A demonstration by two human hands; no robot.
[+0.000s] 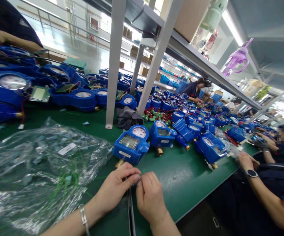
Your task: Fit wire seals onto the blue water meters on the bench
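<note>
My left hand (117, 185), with a silver bracelet at the wrist, is closed in a pinch just in front of the nearest blue meter. Fingertip to fingertip with it, my right hand (151, 196) is closed too. Whatever lies between the fingers is too small and hidden to name. A thin dark metal strip (131, 213) runs below the fingertips toward me; whether a hand grips it I cannot tell. Just beyond stands the blue water meter (129, 144), with a round dial, a display and a brass fitting. A second water meter (161, 134) stands to its right.
A clear plastic bag (46, 164) with small pale-blue pieces and green wires spreads at left. Shelf posts (114, 65) rise behind a grey cloth (129, 118). Many blue meters fill the back of the green table (181, 173). At right, a co-worker's hand (246, 162) is close by.
</note>
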